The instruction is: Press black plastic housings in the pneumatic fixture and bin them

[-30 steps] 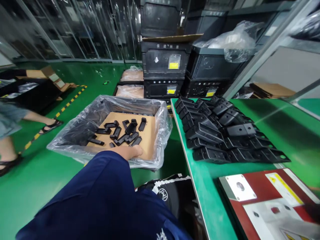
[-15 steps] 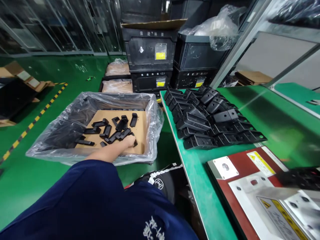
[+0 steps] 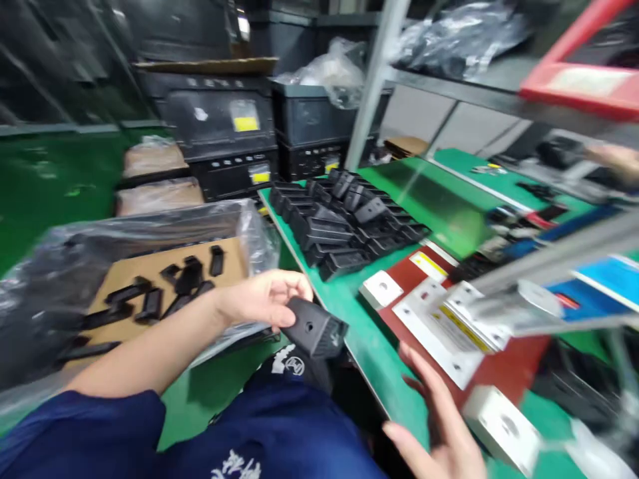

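My left hand [image 3: 269,299] grips a black bracket [image 3: 315,327] by its left end, thumb on top, over the near edge of the green table [image 3: 367,339]. The bracket has a round hole in its face. At the lower right my right hand [image 3: 439,426] is held with thumb and fingers apart and nothing between them. It is near a red-brown base plate [image 3: 524,359] with white metal blocks. More black brackets [image 3: 329,233] lie piled in rows on the table.
At left, a plastic-lined bin [image 3: 259,246] holds loose black brackets on cardboard [image 3: 120,266]. Black crates [image 3: 214,120] are stacked behind it. A metal post [image 3: 372,93] rises behind the table. Part of another person's hand [image 3: 616,159] shows at the far right.
My left hand has come out of the bin to the right with a bracket in it. My right hand has come into view. The view has turned right.
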### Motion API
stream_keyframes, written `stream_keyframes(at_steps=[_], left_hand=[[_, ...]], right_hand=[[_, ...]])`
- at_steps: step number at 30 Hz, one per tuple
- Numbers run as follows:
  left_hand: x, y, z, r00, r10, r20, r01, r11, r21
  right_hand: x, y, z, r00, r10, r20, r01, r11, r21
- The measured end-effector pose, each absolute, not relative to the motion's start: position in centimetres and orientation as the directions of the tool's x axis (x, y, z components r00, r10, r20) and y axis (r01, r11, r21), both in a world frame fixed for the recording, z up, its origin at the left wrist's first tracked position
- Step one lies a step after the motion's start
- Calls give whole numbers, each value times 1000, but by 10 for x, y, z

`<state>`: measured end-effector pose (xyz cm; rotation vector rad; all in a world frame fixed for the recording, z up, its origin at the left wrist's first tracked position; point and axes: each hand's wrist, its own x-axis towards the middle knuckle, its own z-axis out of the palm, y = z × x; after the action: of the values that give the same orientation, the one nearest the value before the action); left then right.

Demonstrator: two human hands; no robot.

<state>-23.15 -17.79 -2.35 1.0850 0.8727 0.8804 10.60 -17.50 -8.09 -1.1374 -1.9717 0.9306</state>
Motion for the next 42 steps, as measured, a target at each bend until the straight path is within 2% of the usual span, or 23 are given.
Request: stream_keyframes(at_steps=[3, 6, 8, 12, 17, 22, 28, 36, 42], left_hand=[[-151, -155, -34, 559, 811, -172, -398, 445, 802], [-90, -144, -44, 609, 738, -288, -422, 610, 670], [-64, -140, -50, 624, 711, -323, -396, 645, 654], [-38, -138, -58, 656, 681, -327, -361, 663, 656], [-29, -141, -60, 627, 690, -362, -350, 665, 660], [-29, -144, -60, 608, 701, -373, -322, 647, 691], [-27, -147, -60, 675, 689, -264, -292, 579, 761], [-30, -151, -55, 738, 660, -137, -230, 438, 869], [-30, -153, -49, 758, 649, -59, -214, 334, 918]], right_hand=[[95, -185, -68, -436, 888, 145, 303, 297, -906], [100, -196, -65, -375, 927, 12, 91, 50, -995], [108, -206, -69, -301, 953, -44, -68, -68, -995], [120, -218, -82, -207, 976, -67, -325, -133, -936], [125, -218, -91, -188, 976, -110, -460, -186, -868], [128, -215, -91, -204, 974, -98, -451, -183, -874], [136, -219, -94, -193, 979, -62, -353, -128, -927], [155, -224, -89, -119, 993, 25, -28, 22, -999], [160, -220, -90, -104, 994, 40, 67, 47, -997]])
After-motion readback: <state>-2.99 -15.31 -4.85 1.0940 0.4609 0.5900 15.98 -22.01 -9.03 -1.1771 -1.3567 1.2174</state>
